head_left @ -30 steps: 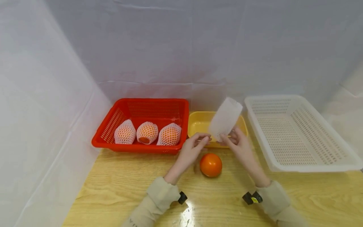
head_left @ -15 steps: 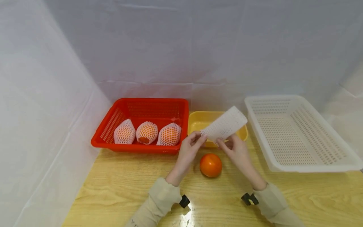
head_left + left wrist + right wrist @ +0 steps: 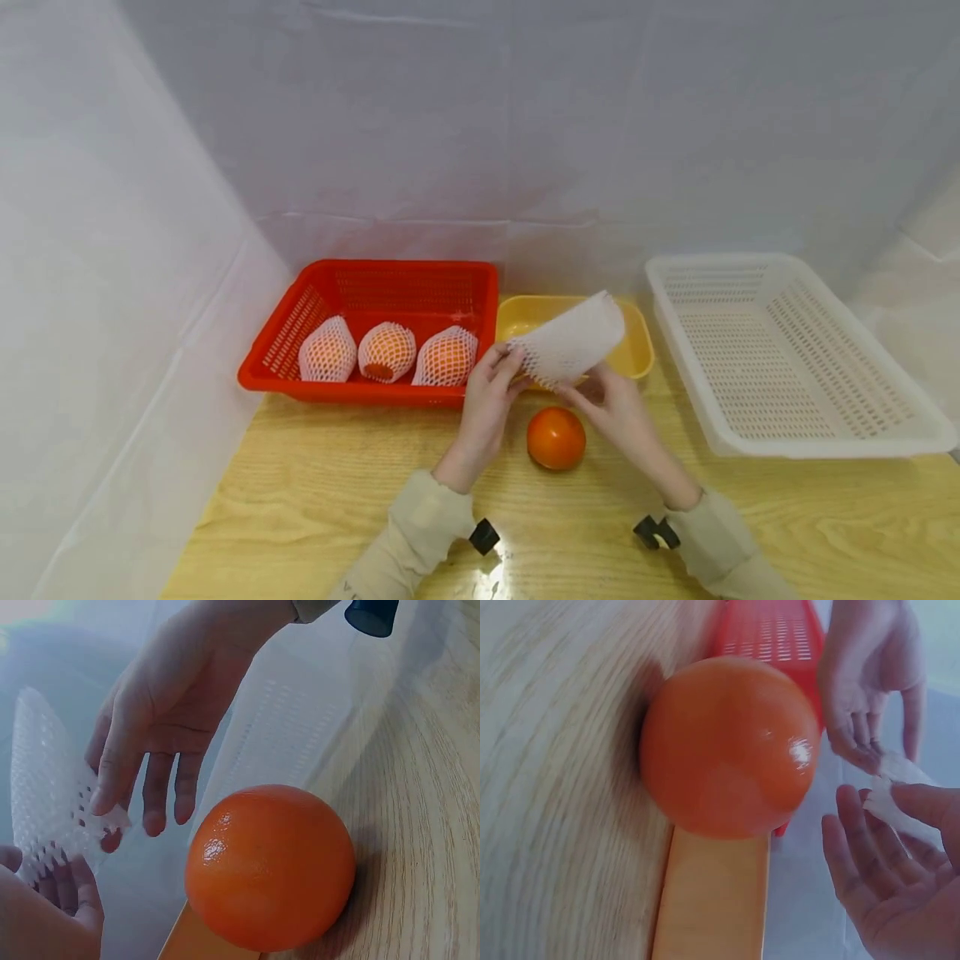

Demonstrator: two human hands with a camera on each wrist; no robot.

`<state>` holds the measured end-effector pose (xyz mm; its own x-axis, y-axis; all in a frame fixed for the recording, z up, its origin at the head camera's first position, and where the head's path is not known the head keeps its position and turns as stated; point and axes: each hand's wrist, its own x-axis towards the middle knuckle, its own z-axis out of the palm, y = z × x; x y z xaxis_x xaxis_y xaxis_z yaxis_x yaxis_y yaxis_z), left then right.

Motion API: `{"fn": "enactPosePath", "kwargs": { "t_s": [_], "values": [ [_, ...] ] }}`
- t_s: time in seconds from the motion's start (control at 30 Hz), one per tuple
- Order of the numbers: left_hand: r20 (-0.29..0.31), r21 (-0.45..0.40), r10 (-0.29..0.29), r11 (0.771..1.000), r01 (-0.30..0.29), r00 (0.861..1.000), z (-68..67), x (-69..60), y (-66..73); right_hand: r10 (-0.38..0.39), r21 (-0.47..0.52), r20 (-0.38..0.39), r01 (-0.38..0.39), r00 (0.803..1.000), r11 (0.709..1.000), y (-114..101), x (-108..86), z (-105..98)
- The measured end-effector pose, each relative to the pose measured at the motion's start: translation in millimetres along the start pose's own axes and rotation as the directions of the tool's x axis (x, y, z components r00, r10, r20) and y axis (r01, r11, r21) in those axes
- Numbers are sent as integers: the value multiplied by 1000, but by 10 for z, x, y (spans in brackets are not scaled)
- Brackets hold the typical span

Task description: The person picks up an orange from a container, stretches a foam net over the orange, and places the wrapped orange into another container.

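Observation:
Both hands hold a white foam net sleeve point(image 3: 573, 337) above the front of a yellow tray. My left hand point(image 3: 483, 404) pinches its mesh end at the left between thumb and fingers. At the lower edge of that same end, my right hand point(image 3: 621, 412) pinches the net; in the left wrist view the thumb of this right hand point(image 3: 142, 720) lies on the mesh while its other fingers hang down. Below the hands a round, glossy orange fruit point(image 3: 556, 438) sits bare on the wooden table point(image 3: 337, 475). The sleeve looks flat, its far end pointing up and right.
At the left a red basket point(image 3: 367, 393) holds three fruits in nets point(image 3: 387, 350). The yellow tray point(image 3: 639, 342) stands behind the hands, partly covered by the sleeve. To the right is a white perforated basket point(image 3: 787, 367). White sheeting point(image 3: 450, 125) rises at the back and sides.
The sleeve has tipped from steeply upright to slanting right, then shifted left and lower. My left hand has taken hold of its end. The fruit stays where it was.

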<state>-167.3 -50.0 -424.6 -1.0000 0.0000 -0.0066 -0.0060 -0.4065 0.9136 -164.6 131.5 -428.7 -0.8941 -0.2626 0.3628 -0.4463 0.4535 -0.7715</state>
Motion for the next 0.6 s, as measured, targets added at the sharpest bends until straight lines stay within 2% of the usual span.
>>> {"fn": "enactPosePath", "kwargs": {
  "t_s": [0.13,0.23,0.3,0.37,0.47,0.53,0.6],
  "values": [
    [-8,-81,-27,996,27,1000,7,6,5,4,149,86,-17,996,989,-17,-14,-3],
    [23,-146,-61,987,64,998,10,0,14,42,292,142,-82,989,953,-26,-31,1],
    [76,-177,-95,978,108,993,14,-6,15,112,347,158,-161,981,924,-33,-46,-4],
    [130,-169,-141,972,162,981,16,-21,10,187,373,173,-241,967,896,-43,-62,-16],
    [205,-136,-186,967,216,961,24,-45,-10,258,371,191,-313,947,874,-52,-78,-29],
    [238,-94,-193,971,221,952,30,-62,-25,257,383,212,-322,943,866,-50,-77,-26],
    [254,-58,-191,976,212,948,33,-67,-44,241,398,238,-321,941,859,-52,-69,-15]
  ]
}}
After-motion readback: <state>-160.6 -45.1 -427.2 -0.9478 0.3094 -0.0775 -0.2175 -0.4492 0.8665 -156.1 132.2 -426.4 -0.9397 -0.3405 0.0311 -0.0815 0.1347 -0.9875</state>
